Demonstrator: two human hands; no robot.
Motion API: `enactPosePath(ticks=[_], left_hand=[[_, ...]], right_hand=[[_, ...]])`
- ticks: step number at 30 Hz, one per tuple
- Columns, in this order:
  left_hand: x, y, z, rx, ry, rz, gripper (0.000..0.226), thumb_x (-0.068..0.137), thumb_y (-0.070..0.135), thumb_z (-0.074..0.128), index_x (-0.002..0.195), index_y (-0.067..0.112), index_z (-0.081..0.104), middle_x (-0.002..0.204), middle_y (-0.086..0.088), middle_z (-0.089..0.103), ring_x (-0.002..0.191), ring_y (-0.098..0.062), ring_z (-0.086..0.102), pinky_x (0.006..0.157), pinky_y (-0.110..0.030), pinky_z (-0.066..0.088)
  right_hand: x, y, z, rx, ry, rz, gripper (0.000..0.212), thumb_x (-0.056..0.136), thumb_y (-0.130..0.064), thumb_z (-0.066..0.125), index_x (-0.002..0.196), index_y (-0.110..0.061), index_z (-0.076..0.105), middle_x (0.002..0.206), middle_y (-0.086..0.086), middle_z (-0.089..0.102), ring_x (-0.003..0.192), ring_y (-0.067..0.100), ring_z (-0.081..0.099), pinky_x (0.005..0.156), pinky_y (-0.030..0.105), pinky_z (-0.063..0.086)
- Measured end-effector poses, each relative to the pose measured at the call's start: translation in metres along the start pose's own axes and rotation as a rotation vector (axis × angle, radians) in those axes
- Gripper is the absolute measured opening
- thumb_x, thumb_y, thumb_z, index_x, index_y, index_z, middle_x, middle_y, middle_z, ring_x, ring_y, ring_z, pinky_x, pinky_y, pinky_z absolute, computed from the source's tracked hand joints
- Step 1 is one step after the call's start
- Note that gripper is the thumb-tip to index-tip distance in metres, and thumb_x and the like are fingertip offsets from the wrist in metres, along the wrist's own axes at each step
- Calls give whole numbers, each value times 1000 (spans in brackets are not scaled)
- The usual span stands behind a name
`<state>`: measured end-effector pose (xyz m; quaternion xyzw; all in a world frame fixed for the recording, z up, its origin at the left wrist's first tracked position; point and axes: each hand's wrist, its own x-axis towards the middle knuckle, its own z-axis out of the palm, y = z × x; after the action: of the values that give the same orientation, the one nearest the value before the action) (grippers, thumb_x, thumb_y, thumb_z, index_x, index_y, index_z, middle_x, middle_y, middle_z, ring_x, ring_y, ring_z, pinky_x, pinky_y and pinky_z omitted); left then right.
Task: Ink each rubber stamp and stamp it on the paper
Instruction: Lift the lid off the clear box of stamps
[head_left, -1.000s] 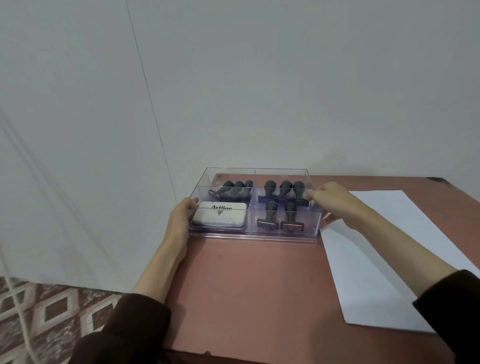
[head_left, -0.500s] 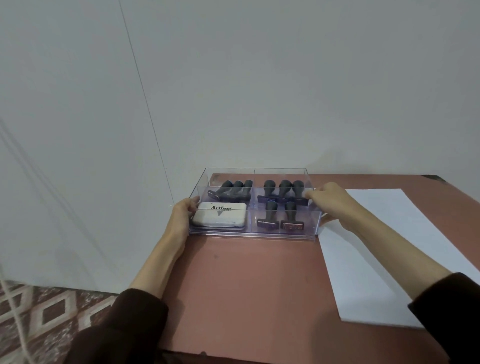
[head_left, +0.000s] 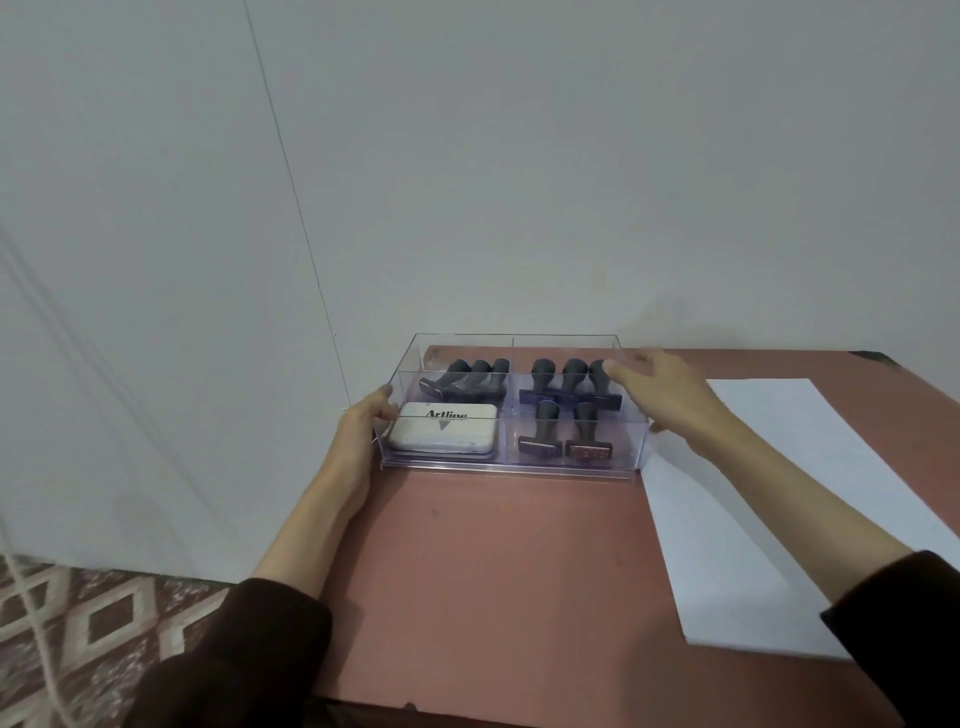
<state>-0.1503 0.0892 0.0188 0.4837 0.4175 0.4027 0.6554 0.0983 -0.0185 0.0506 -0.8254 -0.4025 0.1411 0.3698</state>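
Fingers of my right hand are spread and nearly straight, holding nothing. Their tips hang over the far-right corner of the clear divided box, right at the knob of the rightmost rubber stamp; whether they touch it I cannot tell. That hand's thumb sits low outside the box's end wall at 3 o'clock. At 9 o'clock my left hand grips the other end wall, fingers curled against its outer face. Inside, three stamps lie tipped over at 11 o'clock, three stand at 1 o'clock, two more at 5 o'clock, and the closed white Artline ink pad lies at 7 o'clock. A white sheet of paper lies on the reddish table at 3 to 4 o'clock of the box, its near edge just beside the box's front corner
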Motion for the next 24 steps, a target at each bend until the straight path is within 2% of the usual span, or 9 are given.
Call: enactPosePath(ticks=[3,8,11,13,15,17,19,21,24], left_hand=[[-1,-2,-3,-4,6,39,68,66,20,48,134,23,46,126,-1,49,96,-7,58,54,-17,49],[2,-8,-9,53,67,87,73,58,29,51,131,30,45,138,2,44,128,-20,43,101,-38,37],[2,-9,-9,69,86,109,70,61,29,51,131,29,45,139,1,43,130,-22,40,106,-45,33],[2,-7,-7,71,89,126,60,69,25,50,129,30,45,137,0,45,126,-22,44,95,-38,42],[0,-6,-6,61,66,155,51,77,19,46,126,34,45,131,-1,48,109,-9,54,72,-24,44],[1,-6,-6,71,48,182,52,77,17,45,126,35,48,127,-1,51,88,1,53,61,-16,40],[1,-7,-6,71,44,205,52,82,13,43,131,30,48,126,0,51,86,0,52,63,-18,40],[2,-7,-7,90,53,212,51,87,8,39,135,25,46,129,2,50,95,-4,52,69,-21,42],[5,-9,-8,114,73,189,50,88,9,40,136,23,45,132,-1,49,113,-17,52,83,-32,46]], right_hand=[[-6,-25,6,-116,265,-348,36,90,-37,54,119,-16,58,111,8,61,106,27,53,83,33,41],[-19,-82,40,-310,-152,-716,21,88,-33,58,96,-18,70,94,-2,65,92,18,57,76,34,47],[-17,-101,57,-586,-294,-713,32,84,-40,63,64,-17,55,68,-1,53,74,23,51,56,28,37],[-15,-109,61,-677,-315,-664,51,80,-45,67,55,-16,33,58,-3,36,56,17,37,49,25,25],[-15,-115,62,-703,-373,-604,55,79,-46,69,56,-17,28,58,-3,32,52,12,31,50,25,24],[-15,-119,62,-717,-433,-560,48,78,-46,70,60,-14,38,59,-2,36,57,18,39,52,27,29],[-14,-122,63,-714,-484,-548,39,76,-45,72,86,-9,60,72,1,51,76,25,51,64,31,41],[-14,-122,64,-701,-509,-522,55,74,-43,74,113,-7,60,101,6,63,94,27,57,82,35,49],[-11,-121,66,-683,-523,-517,57,72,-41,77,114,-5,62,113,8,65,102,28,59,88,39,50]])
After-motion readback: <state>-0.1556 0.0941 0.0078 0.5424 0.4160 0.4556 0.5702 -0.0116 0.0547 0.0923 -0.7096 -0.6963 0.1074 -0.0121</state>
